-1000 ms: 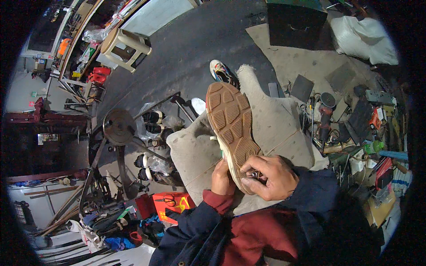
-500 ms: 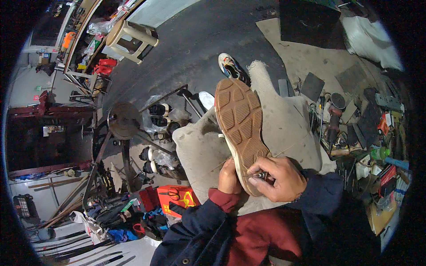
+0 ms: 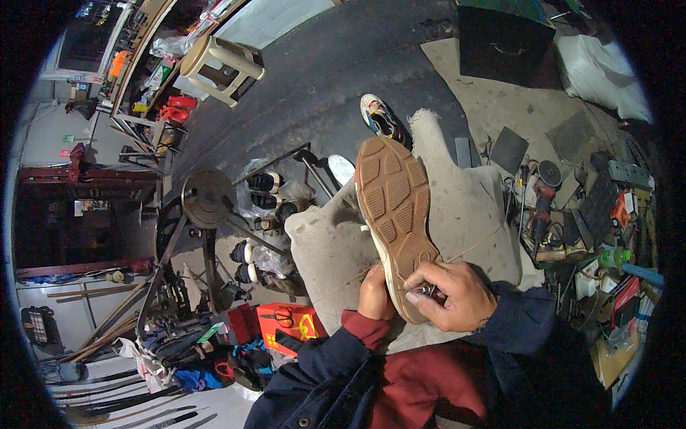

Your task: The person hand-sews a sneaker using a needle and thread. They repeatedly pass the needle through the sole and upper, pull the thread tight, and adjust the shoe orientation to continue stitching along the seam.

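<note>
A shoe with a brown patterned sole [image 3: 393, 189] lies sole up over my lap, its toe pointing away from me. My left hand [image 3: 375, 294] is closed round the heel's left side, with the fingers partly hidden beneath the shoe. On the heel end of the sole, my right hand [image 3: 451, 294] pinches a small awl-like tool [image 3: 431, 290], whose dark metallic handle shows between the fingers; its tip is hidden. A thin light thread [image 3: 468, 250] runs off to the right from near the fingers. Under the shoe, a stained beige cloth [image 3: 464, 207] covers my lap.
A multicoloured shoe [image 3: 379, 116] shows just beyond the sole's toe. Left of the cloth stand a machine with a round metal wheel [image 3: 207, 197] and several shoes in plastic. An orange-red box [image 3: 289, 325] with scissors lies near my left sleeve. An angle grinder [image 3: 544, 196] is at right.
The whole scene has shifted slightly right and down in the picture. Both hands keep their hold, and the right hand's fingers are curled a little tighter over the tool.
</note>
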`<state>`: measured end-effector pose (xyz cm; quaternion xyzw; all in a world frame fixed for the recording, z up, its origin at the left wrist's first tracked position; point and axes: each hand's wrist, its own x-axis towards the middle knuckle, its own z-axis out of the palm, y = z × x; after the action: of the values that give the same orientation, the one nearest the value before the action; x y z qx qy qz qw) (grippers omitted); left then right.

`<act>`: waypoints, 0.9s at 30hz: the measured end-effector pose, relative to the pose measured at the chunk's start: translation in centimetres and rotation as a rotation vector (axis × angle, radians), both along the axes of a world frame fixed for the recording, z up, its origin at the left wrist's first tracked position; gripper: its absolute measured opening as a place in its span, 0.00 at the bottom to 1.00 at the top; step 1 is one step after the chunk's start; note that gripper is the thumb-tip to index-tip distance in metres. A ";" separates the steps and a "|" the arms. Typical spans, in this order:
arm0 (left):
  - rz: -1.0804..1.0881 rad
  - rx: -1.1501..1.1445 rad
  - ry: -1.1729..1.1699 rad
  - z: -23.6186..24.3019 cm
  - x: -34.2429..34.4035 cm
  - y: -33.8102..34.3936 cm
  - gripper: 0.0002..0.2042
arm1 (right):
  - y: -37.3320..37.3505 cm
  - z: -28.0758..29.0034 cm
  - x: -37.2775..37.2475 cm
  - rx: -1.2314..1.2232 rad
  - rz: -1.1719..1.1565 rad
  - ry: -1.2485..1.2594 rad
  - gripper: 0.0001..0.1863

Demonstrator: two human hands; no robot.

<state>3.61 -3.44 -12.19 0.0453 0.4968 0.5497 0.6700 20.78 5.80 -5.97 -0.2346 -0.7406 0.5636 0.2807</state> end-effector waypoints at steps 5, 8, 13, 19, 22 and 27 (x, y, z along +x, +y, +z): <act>-0.004 -0.006 -0.041 0.2 0.1 0.2 0.22 | -0.1 0.1 0.0 -0.023 -0.017 0.005 0.08; 0.065 0.069 -0.099 0.1 0.2 0.3 0.24 | -0.1 0.0 0.0 -0.012 -0.028 0.010 0.07; 0.138 0.120 -0.077 0.3 0.3 -0.2 0.27 | -0.1 -0.1 0.5 -0.052 -0.029 -0.006 0.07; 0.133 0.220 -0.064 1.1 0.3 -0.7 0.34 | -0.2 0.1 1.0 -0.153 -0.072 0.026 0.07; 0.153 0.266 -0.026 1.1 0.6 -0.9 0.36 | -0.2 0.2 1.4 -0.279 -0.073 -0.033 0.08; 0.026 0.260 -0.111 1.3 0.1 -1.5 0.40 | 0.0 0.2 1.9 -0.308 -0.083 -0.051 0.08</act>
<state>3.69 -4.89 -10.93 0.0950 0.3841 0.6199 0.6777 22.65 5.79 -5.81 -0.3194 -0.6420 0.6523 0.2456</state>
